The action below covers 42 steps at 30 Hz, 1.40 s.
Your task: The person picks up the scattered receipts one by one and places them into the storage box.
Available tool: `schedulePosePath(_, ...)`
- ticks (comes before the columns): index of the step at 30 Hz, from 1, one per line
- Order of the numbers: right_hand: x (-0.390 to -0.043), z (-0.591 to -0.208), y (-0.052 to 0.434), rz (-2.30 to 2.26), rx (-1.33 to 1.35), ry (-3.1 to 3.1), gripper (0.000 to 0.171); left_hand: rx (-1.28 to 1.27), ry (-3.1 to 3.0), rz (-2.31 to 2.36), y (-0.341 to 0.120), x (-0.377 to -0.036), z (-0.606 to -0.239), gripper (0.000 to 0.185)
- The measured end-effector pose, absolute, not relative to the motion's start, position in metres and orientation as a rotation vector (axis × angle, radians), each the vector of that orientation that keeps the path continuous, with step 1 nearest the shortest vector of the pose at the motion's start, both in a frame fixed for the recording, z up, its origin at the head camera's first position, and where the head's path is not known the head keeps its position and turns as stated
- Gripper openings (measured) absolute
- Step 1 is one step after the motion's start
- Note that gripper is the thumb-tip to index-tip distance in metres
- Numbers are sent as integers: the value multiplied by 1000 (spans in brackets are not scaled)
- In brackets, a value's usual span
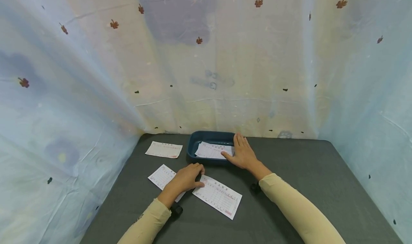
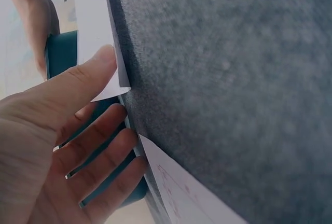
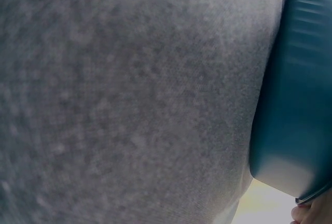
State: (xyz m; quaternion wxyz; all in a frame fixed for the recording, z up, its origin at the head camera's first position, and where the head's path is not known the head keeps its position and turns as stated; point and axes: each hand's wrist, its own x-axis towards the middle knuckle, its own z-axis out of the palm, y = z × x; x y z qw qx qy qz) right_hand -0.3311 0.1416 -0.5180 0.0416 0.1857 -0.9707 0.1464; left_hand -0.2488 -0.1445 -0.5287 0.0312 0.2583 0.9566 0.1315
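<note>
While I watch from a distance, the left hand [image 1: 186, 177] holds a printed sheet [image 1: 222, 199] by its left end, thumb on the front and index finger going behind. This sheet is white, with a fine grid and a pinkish mark at its near right corner; it is on the near side of the tray [image 1: 210, 138]. The tray is dark blue-green, with rounded corners, and has white papers [image 1: 210, 151] inside. The right hand [image 1: 243, 155] rests over its right end, fingers straight, thumb spread away from them.

A second sheet [image 1: 162, 176], to the left, is partly covered by the left hand, while a slip [image 1: 163, 149] with reddish marks lies farther back. The writing is too small for me to read. The index fingertip behind the held paper is hidden. At the right wrist view's corner some fingers are cut off; I cannot tell which hand they belong to.
</note>
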Motion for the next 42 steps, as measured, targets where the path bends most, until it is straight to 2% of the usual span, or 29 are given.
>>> schedulePosePath(7,-331,-517,142,432,575,-2976,113,822,2939,442,-150,-249,-529,33)
schedulePosePath(21,-330,-518,144,477,583,-2952,112,800,2711,819,-174,-255,-525,10)
schedulePosePath(42,-333,-521,144,467,572,-2958,112,764,2788,1104,-223,-264,-505,9)
